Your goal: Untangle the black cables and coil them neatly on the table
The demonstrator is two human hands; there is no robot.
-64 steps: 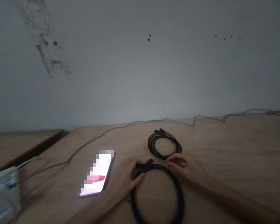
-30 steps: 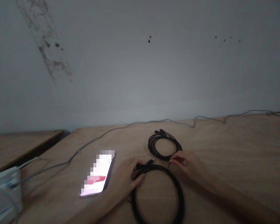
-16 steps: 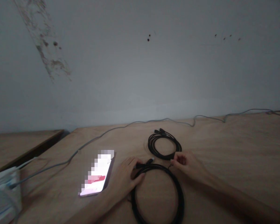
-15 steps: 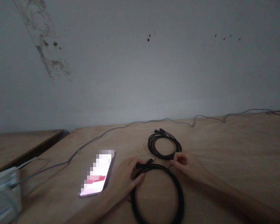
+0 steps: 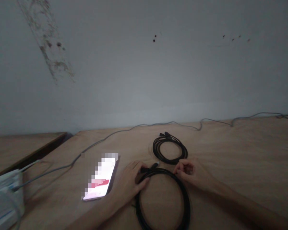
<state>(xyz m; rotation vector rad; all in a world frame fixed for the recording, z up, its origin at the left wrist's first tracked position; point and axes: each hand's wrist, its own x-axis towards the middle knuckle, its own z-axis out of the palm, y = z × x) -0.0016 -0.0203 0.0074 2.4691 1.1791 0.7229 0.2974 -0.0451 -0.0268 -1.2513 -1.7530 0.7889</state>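
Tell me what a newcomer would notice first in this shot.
The brightly lit phone on the wooden table stands out most, its screen blurred into blocks left of the hands. Just right of it, the left hand lies on the near black cable coil, with the right hand at the coil's upper right. Up on the wall, a long dark stain marks the upper left.

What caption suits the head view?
Left hand on coiled black cable, right hand beside it; second coil beyond.
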